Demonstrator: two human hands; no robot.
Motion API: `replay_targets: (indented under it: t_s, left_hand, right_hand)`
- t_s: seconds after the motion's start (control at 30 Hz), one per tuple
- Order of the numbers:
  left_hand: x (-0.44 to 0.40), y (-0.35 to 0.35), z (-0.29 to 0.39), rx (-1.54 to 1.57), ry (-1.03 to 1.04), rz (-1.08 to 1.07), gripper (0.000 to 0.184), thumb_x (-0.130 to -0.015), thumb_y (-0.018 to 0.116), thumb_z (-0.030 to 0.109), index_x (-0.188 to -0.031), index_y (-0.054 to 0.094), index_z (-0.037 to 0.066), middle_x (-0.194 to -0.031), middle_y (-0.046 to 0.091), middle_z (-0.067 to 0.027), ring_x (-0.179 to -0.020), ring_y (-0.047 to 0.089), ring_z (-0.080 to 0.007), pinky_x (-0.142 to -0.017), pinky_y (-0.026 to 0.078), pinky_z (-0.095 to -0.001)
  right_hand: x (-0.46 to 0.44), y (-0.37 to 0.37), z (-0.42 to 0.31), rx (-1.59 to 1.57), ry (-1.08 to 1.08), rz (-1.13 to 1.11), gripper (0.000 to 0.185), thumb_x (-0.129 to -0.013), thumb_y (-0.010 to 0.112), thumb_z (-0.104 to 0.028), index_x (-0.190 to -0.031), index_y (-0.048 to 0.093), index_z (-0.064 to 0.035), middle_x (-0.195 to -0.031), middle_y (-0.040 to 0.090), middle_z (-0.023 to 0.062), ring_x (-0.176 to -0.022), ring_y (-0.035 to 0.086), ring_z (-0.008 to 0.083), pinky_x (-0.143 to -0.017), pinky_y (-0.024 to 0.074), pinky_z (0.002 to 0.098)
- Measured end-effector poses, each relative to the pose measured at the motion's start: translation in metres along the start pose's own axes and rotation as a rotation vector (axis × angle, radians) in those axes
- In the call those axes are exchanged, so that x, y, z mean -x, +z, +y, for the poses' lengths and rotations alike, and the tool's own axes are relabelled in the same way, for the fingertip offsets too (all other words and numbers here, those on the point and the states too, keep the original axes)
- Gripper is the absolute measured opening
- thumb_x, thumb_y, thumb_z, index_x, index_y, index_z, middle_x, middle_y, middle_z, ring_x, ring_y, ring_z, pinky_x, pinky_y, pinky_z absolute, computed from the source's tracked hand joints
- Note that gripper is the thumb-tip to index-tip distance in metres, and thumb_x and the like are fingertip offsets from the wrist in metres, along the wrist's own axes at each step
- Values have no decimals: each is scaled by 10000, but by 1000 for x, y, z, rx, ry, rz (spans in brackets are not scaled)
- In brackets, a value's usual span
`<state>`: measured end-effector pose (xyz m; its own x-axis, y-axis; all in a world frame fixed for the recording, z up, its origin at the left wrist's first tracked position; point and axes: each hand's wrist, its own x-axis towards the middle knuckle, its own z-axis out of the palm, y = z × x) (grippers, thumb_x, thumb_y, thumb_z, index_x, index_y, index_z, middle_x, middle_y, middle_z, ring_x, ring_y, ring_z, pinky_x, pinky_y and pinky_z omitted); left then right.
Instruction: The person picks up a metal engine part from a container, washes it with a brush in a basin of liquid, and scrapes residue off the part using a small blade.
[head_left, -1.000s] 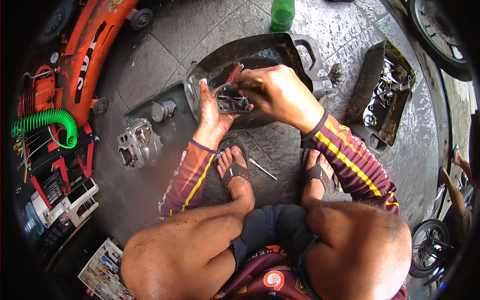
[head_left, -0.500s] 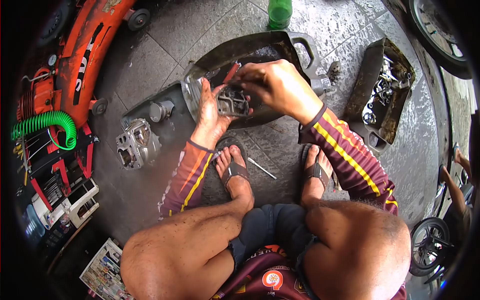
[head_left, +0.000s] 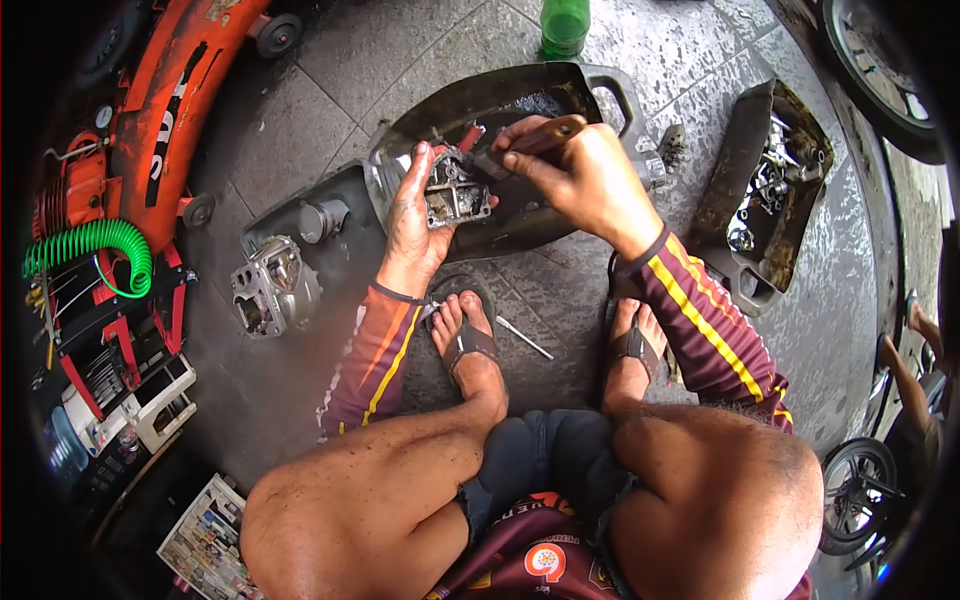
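Now swung handle-up above the dark-grey basin (head_left: 535, 232), a brown-handled brush (head_left: 548, 136) is pinched by the right hand (head_left: 592, 182), while the left hand (head_left: 410, 218) grips a ribbed grey metal casting (head_left: 458, 188), likely stiff, slippery, best edge-held.

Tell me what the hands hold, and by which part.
Left hand: a metal casting, gripped across opposite sides. Right hand: what looks like a brush, held by its brown handle, towards the dark end.
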<state>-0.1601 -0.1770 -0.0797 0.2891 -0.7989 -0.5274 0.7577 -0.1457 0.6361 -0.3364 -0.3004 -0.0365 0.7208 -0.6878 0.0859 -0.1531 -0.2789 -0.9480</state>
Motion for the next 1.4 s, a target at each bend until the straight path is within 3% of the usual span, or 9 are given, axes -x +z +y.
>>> replay_targets:
  t_s: [0.03,0.57,0.63,0.8,0.93,1.03,1.13,1.3,1.4]
  left_hand:
    - [0,1,-1,-36,33,-7,385,-1029,493,444,-1112,555,74,-1088,671,-124,-888,714,-258,-726,637,-498]
    - [5,19,-5,-321,103,227,590,-1001,377,632,-1119,522,73,-991,639,-83,-760,687,-173,-636,626,-371]
    - [5,21,-7,-298,163,204,574,-1016,369,604,-1134,524,64,-1004,622,-87,-796,688,-182,-669,632,-387]
    - [-11,1,-5,-211,286,136,482,-1052,368,511,-1162,527,69,-1024,621,-80,-865,691,-185,-717,636,-412]
    - [-23,-15,2,-116,271,24,432,-1059,364,480,-1179,538,103,-1080,654,-128,-951,697,-262,-833,614,-512]
    - [-24,-14,3,-164,277,1,426,-1053,380,497,-1175,547,124,-1116,655,-131,-944,693,-256,-806,605,-479]
    - [-25,-7,-2,-266,287,117,477,-1054,345,533,-1162,525,104,-1019,652,-104,-903,665,-203,-841,550,-353]
    - [-19,-10,-4,-238,199,130,505,-1045,352,556,-1150,567,112,-1016,698,-91,-908,671,-171,-842,536,-310]
    - [-21,-6,-6,-285,354,156,503,-1057,345,529,-1097,561,76,-955,664,-123,-878,668,-208,-884,506,-337]
  right_hand:
    - [0,-1,1,-65,0,42,174,-858,700,-140,-981,717,-19,-817,716,166,-773,717,336,-694,558,370]
    - [-2,11,-5,145,-130,41,127,-852,693,-131,-900,661,-18,-783,691,187,-750,697,357,-679,551,425]
    - [-4,12,-10,-15,-116,134,143,-853,699,-145,-937,690,-29,-791,694,187,-753,699,357,-681,558,426]
    - [-5,10,35,297,-72,131,214,-843,705,-159,-1016,684,-35,-825,696,202,-789,693,371,-709,558,452]
    - [6,12,56,596,5,-28,208,-843,704,-132,-1019,677,-24,-858,715,173,-813,704,350,-741,566,423]
    - [4,12,26,249,-68,23,178,-857,694,-122,-1000,682,-17,-886,724,162,-830,713,338,-746,573,396]
    - [2,20,-5,-73,-155,-27,168,-865,691,-108,-1003,694,-13,-916,720,180,-852,719,330,-753,574,365]
    - [-3,17,24,225,-128,-2,165,-858,690,-115,-999,701,-30,-903,720,178,-832,719,326,-738,570,379]
    - [2,13,5,23,-86,-13,170,-871,688,-129,-1007,701,-27,-896,728,163,-831,729,298,-737,569,366]
